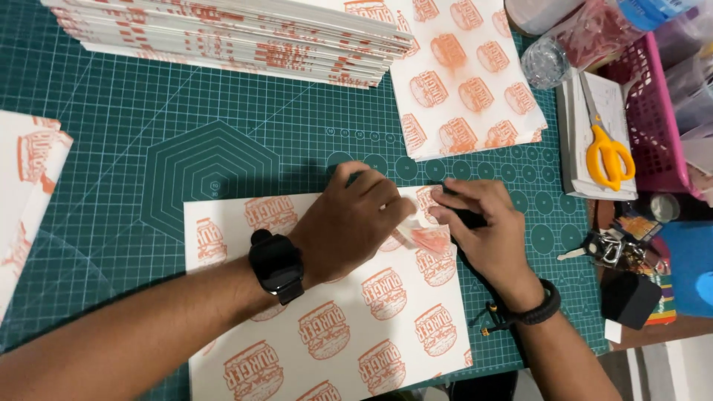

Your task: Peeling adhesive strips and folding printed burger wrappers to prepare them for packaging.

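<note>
A white paper sheet (327, 327) printed with orange burger pictures lies flat on the green cutting mat (163, 141). My left hand (349, 219), with a black watch on its wrist, presses down on the sheet near its upper right corner. My right hand (483, 223), with a black cord bracelet, pinches that corner, which is folded over into a small flap (431, 239). A dark object sits under my right fingers; what it is cannot be made out.
A fanned stack of printed sheets (245, 37) lies at the top, with more sheets (468, 74) beside it and at the left edge (30, 171). Yellow-handled scissors (607, 154) rest on a white pad. A pink basket (653, 126), keys (609, 249) and a black box (630, 298) sit at right.
</note>
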